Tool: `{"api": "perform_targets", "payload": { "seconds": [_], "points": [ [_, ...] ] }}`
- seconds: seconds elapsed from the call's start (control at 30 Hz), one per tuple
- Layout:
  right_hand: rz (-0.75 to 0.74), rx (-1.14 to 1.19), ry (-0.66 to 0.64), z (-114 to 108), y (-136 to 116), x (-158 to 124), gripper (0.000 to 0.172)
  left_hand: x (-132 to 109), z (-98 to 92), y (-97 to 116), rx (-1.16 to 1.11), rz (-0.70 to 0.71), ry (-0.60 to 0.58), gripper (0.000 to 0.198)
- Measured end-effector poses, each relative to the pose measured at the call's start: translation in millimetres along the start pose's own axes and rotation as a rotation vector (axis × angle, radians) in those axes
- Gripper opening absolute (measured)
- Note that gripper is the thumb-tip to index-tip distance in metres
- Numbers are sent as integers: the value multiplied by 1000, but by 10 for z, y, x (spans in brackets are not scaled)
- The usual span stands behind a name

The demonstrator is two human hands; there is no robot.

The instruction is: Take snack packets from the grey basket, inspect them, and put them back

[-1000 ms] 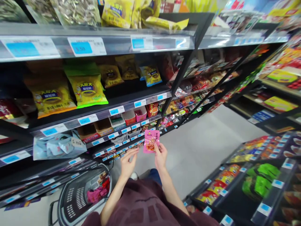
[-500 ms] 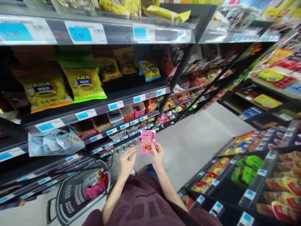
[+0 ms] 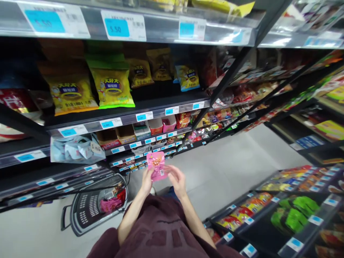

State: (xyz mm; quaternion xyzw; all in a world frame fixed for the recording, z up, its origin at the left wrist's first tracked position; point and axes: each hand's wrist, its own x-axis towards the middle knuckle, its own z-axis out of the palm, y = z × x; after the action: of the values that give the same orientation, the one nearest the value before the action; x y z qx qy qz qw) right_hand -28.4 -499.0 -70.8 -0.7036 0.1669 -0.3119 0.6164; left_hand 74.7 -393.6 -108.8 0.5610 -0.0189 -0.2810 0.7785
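Left hand [image 3: 146,182] pinching the pink packet [image 3: 158,172], right of the basket [image 3: 85,209], I hold my right hand [image 3: 177,182] loosely open by its right edge, contact unclear, apparently inspecting it, so the next move calls for a steady pinch.

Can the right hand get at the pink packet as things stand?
Likely yes: the right hand is right beside the pink packet, fingers toward its right edge. The left hand pinches the lower left, apparently leaving that edge free; whether the right fingertips touch it is unclear.
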Motion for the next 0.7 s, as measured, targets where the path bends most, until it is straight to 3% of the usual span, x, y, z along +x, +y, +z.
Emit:
{"api": "perform_targets", "payload": {
  "seconds": [0.1,0.23,0.4,0.7],
  "points": [
    [171,17,246,-63,179,60,34,22,-34,48,42,-65,-110,37],
    [265,54,172,-67,294,91,31,-29,46,81,207,-87,-321,39],
    [280,48,255,-58,305,51,26,-51,147,108,331,17,-394,43],
    [278,97,285,-91,293,22,26,-32,173,126,363,18,-449,41]
  ]
}}
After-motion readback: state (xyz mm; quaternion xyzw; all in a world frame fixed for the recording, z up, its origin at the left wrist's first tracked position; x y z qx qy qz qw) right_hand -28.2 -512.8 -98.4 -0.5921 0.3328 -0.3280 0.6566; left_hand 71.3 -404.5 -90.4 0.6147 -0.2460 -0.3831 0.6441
